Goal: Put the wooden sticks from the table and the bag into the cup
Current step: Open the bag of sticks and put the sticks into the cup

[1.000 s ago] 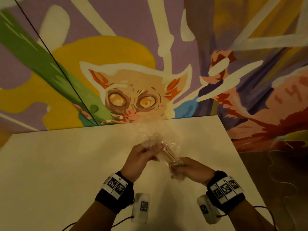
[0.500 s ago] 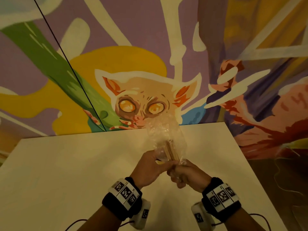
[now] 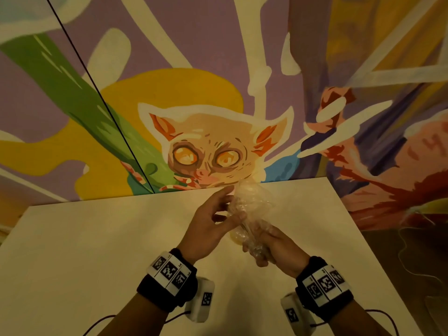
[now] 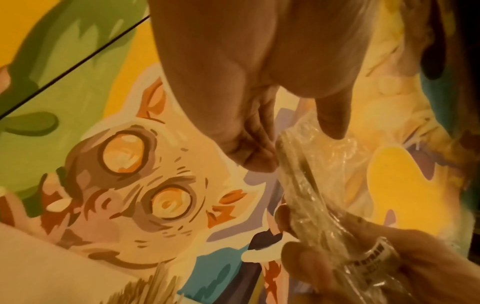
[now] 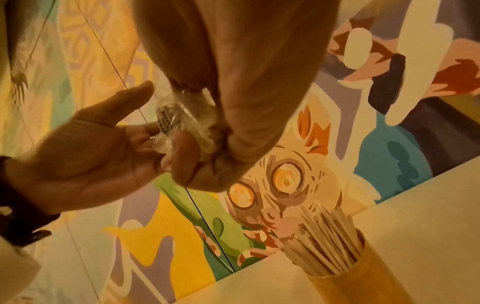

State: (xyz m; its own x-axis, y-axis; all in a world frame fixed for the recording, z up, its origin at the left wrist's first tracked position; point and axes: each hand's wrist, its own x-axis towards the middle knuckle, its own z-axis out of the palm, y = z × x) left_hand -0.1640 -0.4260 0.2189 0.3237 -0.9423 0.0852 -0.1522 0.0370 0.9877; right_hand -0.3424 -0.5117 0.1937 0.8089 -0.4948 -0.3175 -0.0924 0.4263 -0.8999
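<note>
A crumpled clear plastic bag (image 3: 253,202) with wooden sticks (image 4: 303,185) inside is held above the white table (image 3: 97,251). My right hand (image 3: 265,248) grips the bag's lower end, fingers curled round it (image 5: 197,131). My left hand (image 3: 225,209) is beside the bag's upper part, fingers spread, thumb touching the plastic. Its palm (image 5: 91,148) shows open in the right wrist view. A yellow cup (image 5: 342,279) packed with wooden sticks (image 5: 322,240) stands on the table below the hands. In the head view the hands and bag hide nearly all of it.
A painted mural wall (image 3: 206,146) rises directly behind the table's far edge. The table's right edge (image 3: 363,238) runs diagonally, with dark floor and a thin cable (image 3: 417,258) beyond it. Bare tabletop stretches to the left of the hands.
My left hand has let go of the bag and spread its fingers. The bag's top has risen and leans away from me, while my right hand keeps its grip.
</note>
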